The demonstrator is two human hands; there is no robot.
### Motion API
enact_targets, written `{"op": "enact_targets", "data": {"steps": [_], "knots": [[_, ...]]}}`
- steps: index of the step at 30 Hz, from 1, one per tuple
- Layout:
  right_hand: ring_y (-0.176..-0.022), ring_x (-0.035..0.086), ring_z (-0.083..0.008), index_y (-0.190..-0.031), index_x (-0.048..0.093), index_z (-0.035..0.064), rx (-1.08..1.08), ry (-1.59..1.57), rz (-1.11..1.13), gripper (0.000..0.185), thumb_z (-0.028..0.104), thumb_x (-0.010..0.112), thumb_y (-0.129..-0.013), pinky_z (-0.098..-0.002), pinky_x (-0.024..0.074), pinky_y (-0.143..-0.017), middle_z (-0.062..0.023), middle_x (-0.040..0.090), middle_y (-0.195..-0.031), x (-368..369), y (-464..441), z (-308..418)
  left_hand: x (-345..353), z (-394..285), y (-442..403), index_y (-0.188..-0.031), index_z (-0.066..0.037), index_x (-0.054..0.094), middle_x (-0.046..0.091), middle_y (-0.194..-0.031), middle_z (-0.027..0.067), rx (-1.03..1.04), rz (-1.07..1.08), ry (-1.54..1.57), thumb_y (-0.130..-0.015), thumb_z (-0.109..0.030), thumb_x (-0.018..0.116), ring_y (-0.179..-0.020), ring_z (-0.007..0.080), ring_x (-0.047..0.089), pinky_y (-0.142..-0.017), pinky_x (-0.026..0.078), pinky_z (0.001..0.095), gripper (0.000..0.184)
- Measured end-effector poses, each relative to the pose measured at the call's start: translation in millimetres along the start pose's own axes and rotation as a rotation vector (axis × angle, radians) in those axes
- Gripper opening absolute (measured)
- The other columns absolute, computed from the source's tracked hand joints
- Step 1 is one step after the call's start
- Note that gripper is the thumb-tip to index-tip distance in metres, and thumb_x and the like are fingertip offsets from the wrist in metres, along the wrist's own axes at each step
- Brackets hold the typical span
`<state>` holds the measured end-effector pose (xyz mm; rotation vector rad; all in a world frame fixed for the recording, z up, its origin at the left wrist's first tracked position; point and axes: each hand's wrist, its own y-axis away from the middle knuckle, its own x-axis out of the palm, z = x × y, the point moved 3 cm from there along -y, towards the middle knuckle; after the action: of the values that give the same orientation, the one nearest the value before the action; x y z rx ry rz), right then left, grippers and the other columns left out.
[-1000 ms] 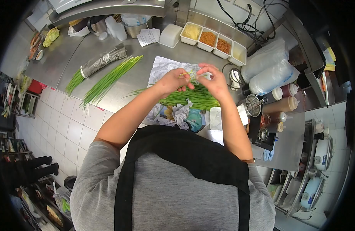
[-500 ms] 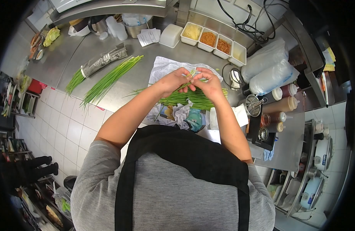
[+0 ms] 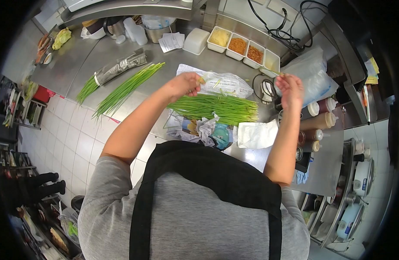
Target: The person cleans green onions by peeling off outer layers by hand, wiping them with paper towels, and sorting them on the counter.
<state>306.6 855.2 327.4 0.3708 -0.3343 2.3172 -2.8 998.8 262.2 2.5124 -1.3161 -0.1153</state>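
My left hand [image 3: 186, 84] is closed at the newspaper's left edge, with a small yellowish scrap [image 3: 201, 81] at its fingertips. Far to the right, my right hand [image 3: 291, 91] is raised and slightly blurred. Its fingertips pinch a thin pale-green strand, probably a chive piece, near the end white tub. Between and below the hands lies a thick bunch of long green chives [image 3: 214, 107], cut ends to the right. Behind it, printed newspaper [image 3: 234, 83] carries a few loose pale bits.
More chives [image 3: 130, 89] and a newspaper-wrapped bundle [image 3: 121, 69] lie at left. White tubs [image 3: 237, 47] of shredded food line the back. Plastic bags [image 3: 310, 78] and sauce bottles [image 3: 318, 121] stand at right. A white packet [image 3: 256, 134] sits near the front edge.
My hands were together over the chives and have moved apart: the left a little leftward, the right far to the right and up with the thin strand. The bunch is now uncovered.
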Motion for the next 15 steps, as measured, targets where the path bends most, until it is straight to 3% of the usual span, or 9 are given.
{"op": "enact_targets", "data": {"steps": [4, 7, 15], "knots": [[-0.064, 0.061, -0.0159, -0.093, 0.057, -0.001, 0.028, 0.149, 0.181, 0.017, 0.004, 0.063, -0.077, -0.0269, 0.0526, -0.06, -0.01, 0.062, -0.078, 23, 12, 7, 3, -29, -1, -0.095, -0.006, 0.053, 0.053, -0.075, 0.0002, 0.133, -0.04, 0.138, -0.09, -0.01, 0.045, -0.068, 0.0088, 0.049, -0.063, 0.04, 0.0236, 0.01], [-0.064, 0.06, -0.0125, -0.101, 0.058, -0.0017, 0.185, 0.208, 0.357, 0.026, 0.004, 0.064, -0.076, -0.0231, 0.0512, -0.059, -0.0067, 0.062, -0.078, 66, 38, -19, 24, -36, -6, -0.093, -0.007, 0.053, 0.055, -0.078, 0.0002, 0.154, -0.006, 0.163, -0.091, -0.014, 0.046, -0.069, 0.0085, 0.05, -0.063, 0.041, 0.024, 0.01], [-0.063, 0.058, -0.0092, -0.098, 0.061, -0.0024, 0.392, 0.067, 0.489, 0.02, 0.006, 0.063, -0.08, -0.021, 0.0503, -0.058, -0.0053, 0.062, -0.076, 109, 66, -60, 50, -27, -14, -0.092, -0.008, 0.053, 0.059, -0.081, 0.0002, 0.132, -0.054, -0.172, -0.09, -0.021, 0.049, -0.066, 0.006, 0.05, -0.057, 0.04, 0.0208, 0.014]]}}
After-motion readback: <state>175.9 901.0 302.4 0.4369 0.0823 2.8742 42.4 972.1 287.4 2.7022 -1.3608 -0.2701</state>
